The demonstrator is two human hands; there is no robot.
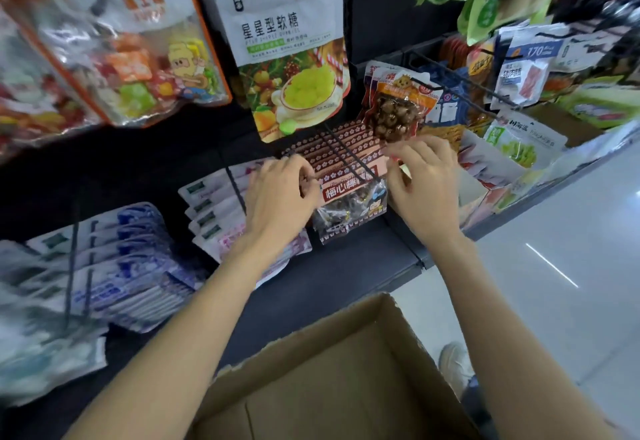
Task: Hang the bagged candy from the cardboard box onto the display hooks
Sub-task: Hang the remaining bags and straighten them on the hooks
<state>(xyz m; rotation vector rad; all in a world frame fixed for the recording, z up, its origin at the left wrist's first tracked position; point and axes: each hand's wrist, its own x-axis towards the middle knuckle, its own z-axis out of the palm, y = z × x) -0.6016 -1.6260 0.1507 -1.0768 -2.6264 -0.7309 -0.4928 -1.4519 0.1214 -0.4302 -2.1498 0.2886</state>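
At far left, blue-and-white bags (131,266) hang in a row on black hooks. Your left hand (280,197) curls its fingers around the left top edge of the front candy bag (349,204), which hangs with its row on the display hooks (341,152). Your right hand (426,186) pinches the bag's right top corner. Below your arms, the cardboard box (346,370) stands open.
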